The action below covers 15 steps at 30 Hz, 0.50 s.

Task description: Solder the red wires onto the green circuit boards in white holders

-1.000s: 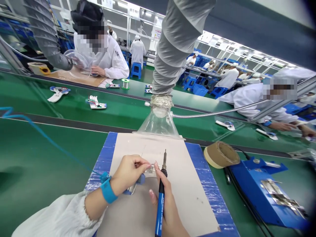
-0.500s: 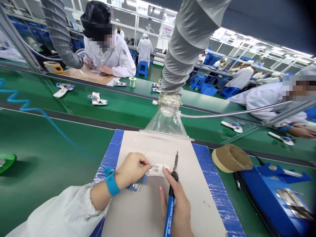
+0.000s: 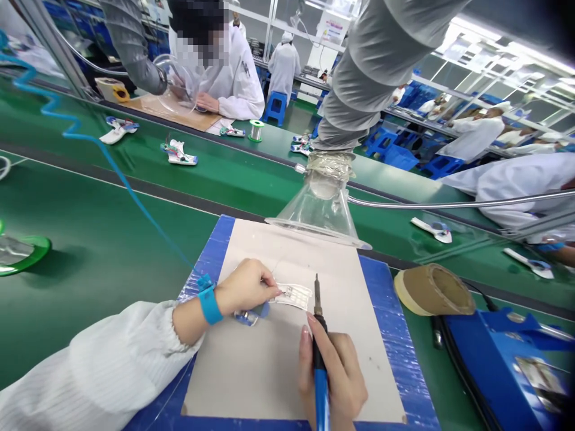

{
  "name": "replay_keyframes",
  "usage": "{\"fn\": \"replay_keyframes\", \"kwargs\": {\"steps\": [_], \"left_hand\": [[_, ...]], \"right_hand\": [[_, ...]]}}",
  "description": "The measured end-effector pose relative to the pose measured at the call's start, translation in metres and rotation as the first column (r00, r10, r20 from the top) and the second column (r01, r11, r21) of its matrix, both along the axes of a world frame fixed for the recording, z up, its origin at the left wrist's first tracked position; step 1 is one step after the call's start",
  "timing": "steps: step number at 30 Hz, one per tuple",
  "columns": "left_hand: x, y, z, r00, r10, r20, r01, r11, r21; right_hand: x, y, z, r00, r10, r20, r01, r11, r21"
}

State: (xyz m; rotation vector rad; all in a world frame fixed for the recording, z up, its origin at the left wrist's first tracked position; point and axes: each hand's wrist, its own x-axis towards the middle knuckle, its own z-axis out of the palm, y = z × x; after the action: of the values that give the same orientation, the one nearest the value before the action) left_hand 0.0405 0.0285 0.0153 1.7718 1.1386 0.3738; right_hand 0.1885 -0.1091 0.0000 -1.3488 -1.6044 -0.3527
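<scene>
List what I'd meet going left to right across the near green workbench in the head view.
Green-rimmed, silvery-centred spool → bright-blue wristband → bare left hand → white, curved, slotted part → bare right hand gripping a blue-and-black soldering iron → round brown-and-cream tape roll → blue, box-like stand.

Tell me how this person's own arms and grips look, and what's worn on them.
A loose white sleeve, finely ribbed with a gathered cuff, covers the left forearm. Below it is a bright blue wrist strap; a matching thin cord, coiled farther off, runs toward it. The left grip and right grip wear no gloves. No right sleeve shows.
</scene>
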Motion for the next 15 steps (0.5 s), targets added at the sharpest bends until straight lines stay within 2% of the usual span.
{"fn": "replay_keyframes", "kwargs": {"steps": [2,5,15], "left_hand": [[0.0,0.0006,-0.0011,1.0,0.001,0.006,-0.001,1.0,-0.019],[-0.0001,0.0011,-0.002,1.0,0.004,0.023,-0.003,1.0,-0.026],[-0.0005,0.0036,-0.0029,0.998,-0.009,0.064,0.012,0.999,-0.042]], "right_hand": [[0.0005,-0.0025,-0.0004,0.996,0.078,-0.033,-0.078,0.997,-0.004],[0.0005,-0.006,-0.0006,0.99,0.13,-0.063,-0.132,0.991,-0.029],[-0.003,-0.0062,0.0052,0.984,0.164,-0.076,-0.169,0.983,-0.071]]}}
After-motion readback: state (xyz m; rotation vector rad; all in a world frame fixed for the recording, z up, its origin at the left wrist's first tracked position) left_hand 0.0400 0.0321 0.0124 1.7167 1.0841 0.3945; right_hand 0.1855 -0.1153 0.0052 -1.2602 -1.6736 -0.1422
